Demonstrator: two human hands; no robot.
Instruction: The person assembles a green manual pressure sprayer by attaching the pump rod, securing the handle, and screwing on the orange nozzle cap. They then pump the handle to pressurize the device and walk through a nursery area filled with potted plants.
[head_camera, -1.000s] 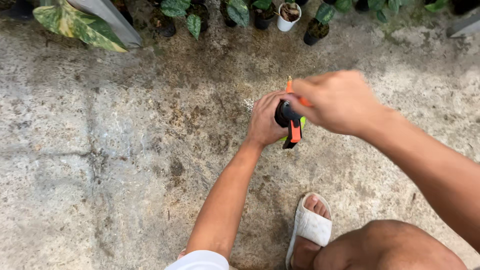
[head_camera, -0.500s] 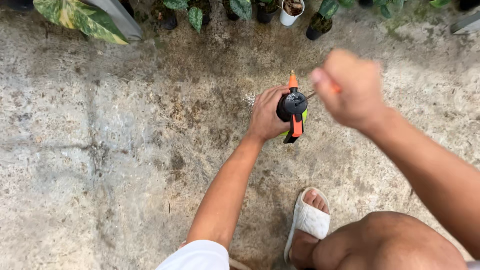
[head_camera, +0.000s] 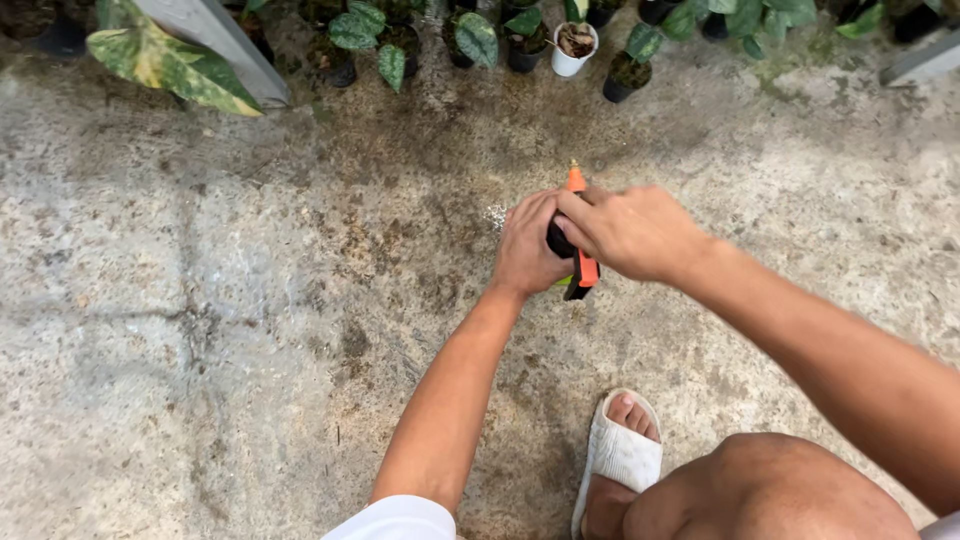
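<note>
Both hands on a small sprayer above the concrete floor

The left hand (head_camera: 528, 245) gripped the black-and-orange plastic spray bottle (head_camera: 575, 240) to steady it, while the right hand (head_camera: 630, 232) closed over its top; beyond, small potted plants (head_camera: 470, 40) lined the stained concrete floor (head_camera: 200, 300), a white sandal (head_camera: 620, 455) nearer

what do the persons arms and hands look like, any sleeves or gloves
Both hands are bare: no gloves, rings, watches or bands on the left hand or the right hand. Both forearms are uncovered to the elbow. The left arm ends in the edge of a short white sleeve at the bottom of the view. No sleeve shows on the right arm.
</note>
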